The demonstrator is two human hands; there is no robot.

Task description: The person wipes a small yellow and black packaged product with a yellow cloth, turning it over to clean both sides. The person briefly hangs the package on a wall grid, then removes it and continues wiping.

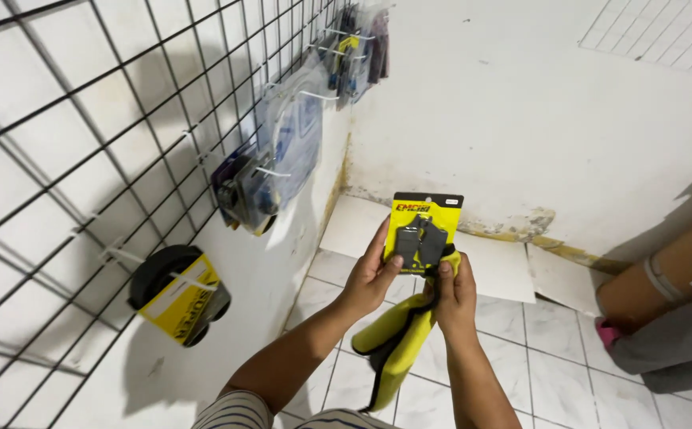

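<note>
Left hand (371,274) gripping left edge of yellow blister pack (424,232), thumb pressing on dark parts inside. Right hand (451,295) clutching yellow cloth (397,345), thumb touching pack's lower edge; cloth hanging below both hands. Wire rack (84,159) standing left of hands, bagged items (278,151) hanging there, possibly spare parts. Cardboard roll (663,274) lying well right.
</note>
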